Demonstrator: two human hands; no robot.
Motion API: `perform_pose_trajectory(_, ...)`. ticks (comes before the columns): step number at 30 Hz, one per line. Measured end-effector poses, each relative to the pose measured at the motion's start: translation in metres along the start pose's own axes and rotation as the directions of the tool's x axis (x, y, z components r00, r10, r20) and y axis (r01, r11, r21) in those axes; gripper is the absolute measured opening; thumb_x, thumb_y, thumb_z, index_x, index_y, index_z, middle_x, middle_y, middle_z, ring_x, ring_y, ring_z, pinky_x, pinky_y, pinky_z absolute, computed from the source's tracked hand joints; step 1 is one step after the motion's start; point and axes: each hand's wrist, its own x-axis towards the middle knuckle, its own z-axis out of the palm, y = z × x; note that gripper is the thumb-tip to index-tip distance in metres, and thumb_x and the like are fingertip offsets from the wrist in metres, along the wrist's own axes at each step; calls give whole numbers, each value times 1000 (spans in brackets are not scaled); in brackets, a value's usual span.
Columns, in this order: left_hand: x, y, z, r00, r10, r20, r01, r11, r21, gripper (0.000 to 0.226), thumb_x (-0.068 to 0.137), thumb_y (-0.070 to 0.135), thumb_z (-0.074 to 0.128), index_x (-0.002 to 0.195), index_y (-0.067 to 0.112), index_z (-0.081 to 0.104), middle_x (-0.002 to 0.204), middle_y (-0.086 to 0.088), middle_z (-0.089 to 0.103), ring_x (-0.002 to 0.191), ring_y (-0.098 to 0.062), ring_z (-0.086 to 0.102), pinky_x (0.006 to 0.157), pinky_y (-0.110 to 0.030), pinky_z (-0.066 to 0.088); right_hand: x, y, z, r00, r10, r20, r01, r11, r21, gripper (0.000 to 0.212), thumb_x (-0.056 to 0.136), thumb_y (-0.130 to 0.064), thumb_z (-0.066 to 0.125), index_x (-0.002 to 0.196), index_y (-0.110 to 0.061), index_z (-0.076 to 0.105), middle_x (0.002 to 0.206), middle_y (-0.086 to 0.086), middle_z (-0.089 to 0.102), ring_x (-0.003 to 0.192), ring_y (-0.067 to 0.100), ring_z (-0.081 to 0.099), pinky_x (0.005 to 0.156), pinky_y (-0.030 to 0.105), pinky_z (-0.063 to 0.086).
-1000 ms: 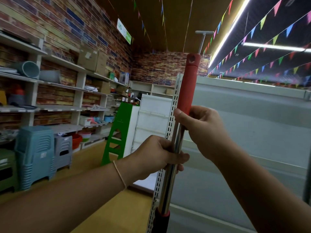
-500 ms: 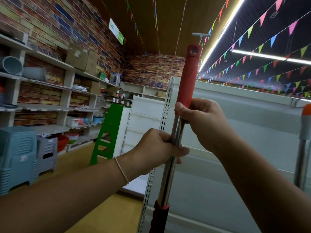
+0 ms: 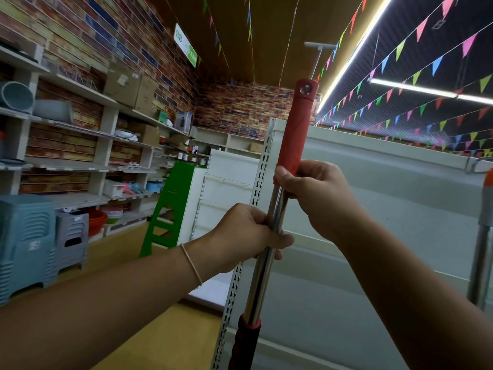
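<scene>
Item: pole (image 3: 262, 276), upright. Your left hand (image 3: 248, 233) wraps it lower down, steadying; your right hand (image 3: 320, 198) clasps the red grip (image 3: 294, 129) at its base, probably to twist.

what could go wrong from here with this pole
1. The polished steel tube looks slick. The left-hand grip could slide down toward the red collar and get pinched if the sections telescope.
2. The right-hand grip sits at the bottom edge of the red sleeve, so a hard twist might slip off it.
3. The slotted shelf upright looks close behind, so a swing could knock it.
</scene>
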Motion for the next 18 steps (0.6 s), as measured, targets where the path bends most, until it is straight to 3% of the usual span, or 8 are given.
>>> perform_pose_trajectory(4, 1, -2, 0, 1000, -11, 11, 11, 1000, -11, 16, 75, 13, 79, 86, 3, 72, 76, -13, 73, 73, -30, 73, 77, -47, 59, 0, 4, 1, 1000, -4, 2, 4, 1000, 6, 14, 91, -25, 68, 84, -14, 71, 97, 31, 67, 74, 26, 54, 77, 60, 52)
perform_pose_trajectory(9, 7, -9, 4, 997, -72, 23, 72, 997, -27, 19, 75, 12, 80, 88, 2, 70, 74, -10, 73, 74, -30, 74, 80, -49, 59, 4, 14, 0, 999, 32, 10, -32, 999, -17, 16, 92, -25, 67, 83, -12, 70, 86, 29, 65, 71, 24, 53, 65, 38, 47)
perform_pose_trajectory(12, 12, -16, 4, 995, -94, 22, 95, 995, -39, 20, 75, 12, 80, 89, 2, 70, 74, -9, 73, 75, -30, 74, 80, -48, 59, 7, 21, 3, 998, 63, 23, -62, 998, -34, 18, 93, -28, 65, 85, -12, 69, 85, 30, 63, 70, 24, 53, 65, 42, 51)
perform_pose_trajectory(18, 24, -22, 5, 994, -104, 34, 105, 994, -34, 25, 76, 15, 79, 96, 3, 68, 79, -8, 75, 75, -26, 74, 78, -43, 59, 23, 34, 6, 995, 97, -26, -98, 994, -41, 17, 91, -30, 68, 83, -15, 68, 75, 7, 65, 67, 18, 57, 62, 30, 51)
